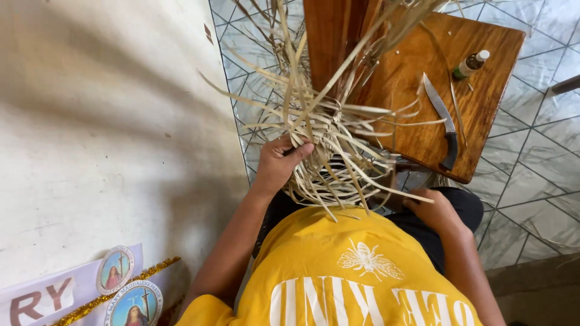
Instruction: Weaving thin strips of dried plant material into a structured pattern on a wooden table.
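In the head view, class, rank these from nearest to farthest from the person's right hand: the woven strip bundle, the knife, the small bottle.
1. Woven strip bundle: just left of the right hand, whose fingers touch its loose strips.
2. Knife: above the hand, lying on the wooden board.
3. Small bottle: farthest, lying near the board's far right corner.

pale banner [42, 297], two round picture badges [115, 270], bottom left

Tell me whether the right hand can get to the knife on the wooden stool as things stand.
Probably yes. The right hand sits just below the stool's near edge, and the knife lies bare on top, handle toward the person. Only a few loose strips cross between.
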